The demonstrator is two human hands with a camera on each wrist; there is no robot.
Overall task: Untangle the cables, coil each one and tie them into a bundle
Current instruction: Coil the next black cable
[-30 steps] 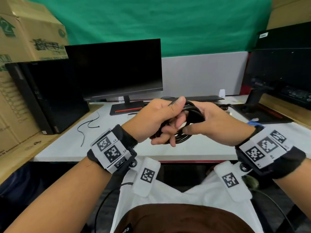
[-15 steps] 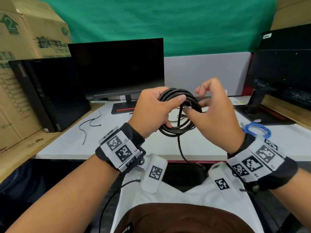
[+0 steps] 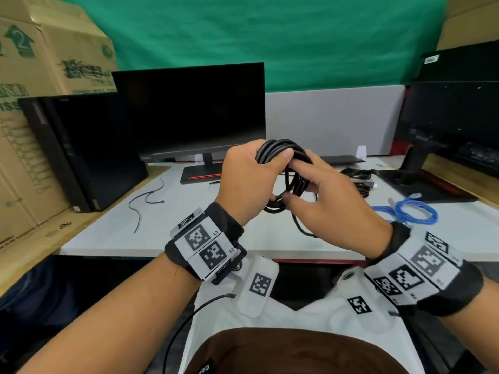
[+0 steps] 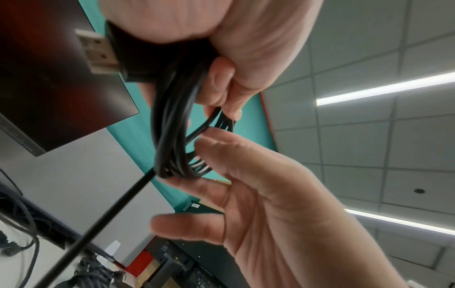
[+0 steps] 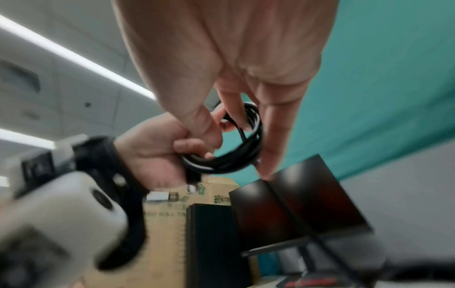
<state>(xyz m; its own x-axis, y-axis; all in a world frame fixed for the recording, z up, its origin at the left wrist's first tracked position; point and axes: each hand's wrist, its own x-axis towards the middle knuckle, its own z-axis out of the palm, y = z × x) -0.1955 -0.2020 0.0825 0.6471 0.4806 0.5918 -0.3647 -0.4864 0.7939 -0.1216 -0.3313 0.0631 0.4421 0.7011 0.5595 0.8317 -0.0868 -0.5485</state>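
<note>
The left hand grips one coiled black cable above the table's front edge. The right hand touches the coil with loosely spread fingers. One blue cable and one black bundle lie near the right edge; two thin ties lie near the left edge.

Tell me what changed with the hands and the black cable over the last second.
The left hand lifted the black cable coil up off the desk level and turned it more upright. The right hand, which had opened and risen away half a second ago, came back down against the coil's lower loops, with a loose tail now hanging below. The left hand grips the coil throughout; the blue cable lies on the desk as before.
</note>
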